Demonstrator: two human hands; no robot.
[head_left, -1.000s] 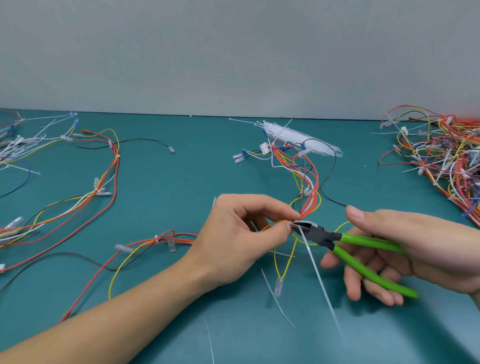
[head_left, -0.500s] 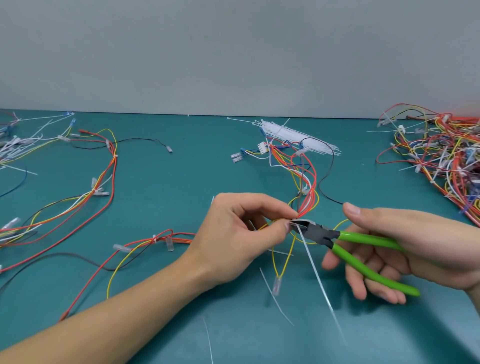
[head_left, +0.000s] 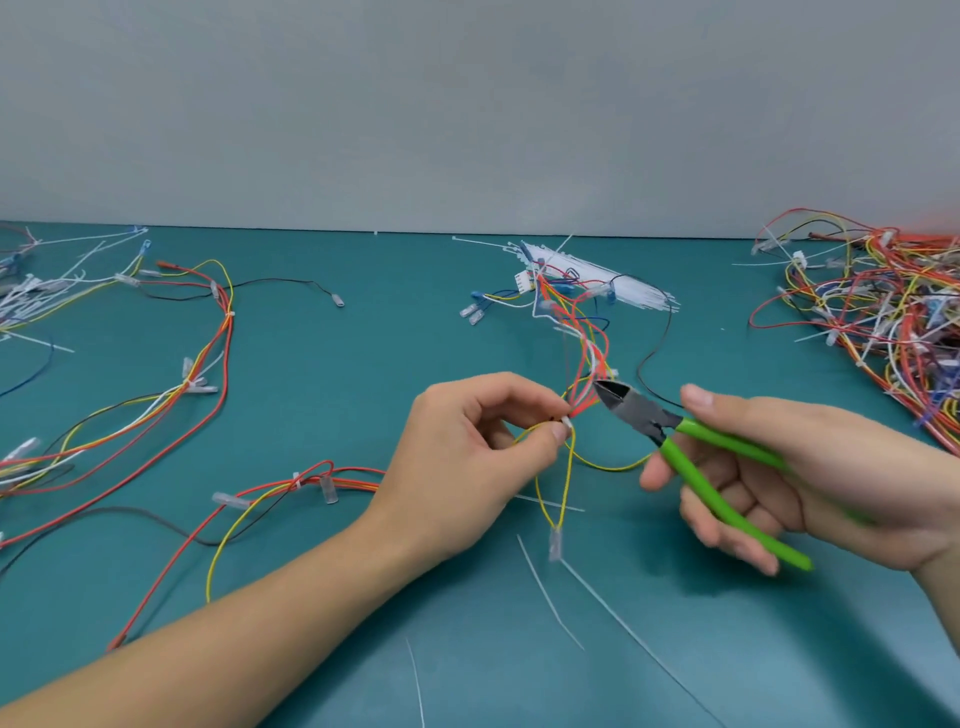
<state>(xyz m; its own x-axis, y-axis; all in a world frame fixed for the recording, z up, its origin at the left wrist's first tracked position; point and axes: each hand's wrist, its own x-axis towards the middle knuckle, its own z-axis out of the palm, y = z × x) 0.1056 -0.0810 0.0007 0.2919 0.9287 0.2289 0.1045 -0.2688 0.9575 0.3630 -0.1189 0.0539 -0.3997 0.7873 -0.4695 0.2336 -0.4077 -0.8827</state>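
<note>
My left hand (head_left: 467, 457) pinches a bundle of red, orange and yellow wires (head_left: 587, 358) at a small white cable tie (head_left: 567, 422), between thumb and forefinger. My right hand (head_left: 795, 478) grips green-handled side cutters (head_left: 701, 457); their dark jaws (head_left: 615, 397) sit just right of and slightly above the tie, apart from it. A yellow wire loop with a clear terminal (head_left: 555, 543) hangs below the pinch. Long white tie offcuts (head_left: 623, 623) lie on the teal table (head_left: 337, 364) in front.
A stack of white cable ties (head_left: 613, 283) lies at the back centre. A tangled heap of wire harnesses (head_left: 883, 312) fills the right side. More harnesses (head_left: 156, 405) spread over the left, and one (head_left: 291, 486) runs under my left forearm. A grey wall stands behind.
The cutters have pulled away up and to the right from the tie. The long white tail that stuck out at the jaws has come off and lies on the table.
</note>
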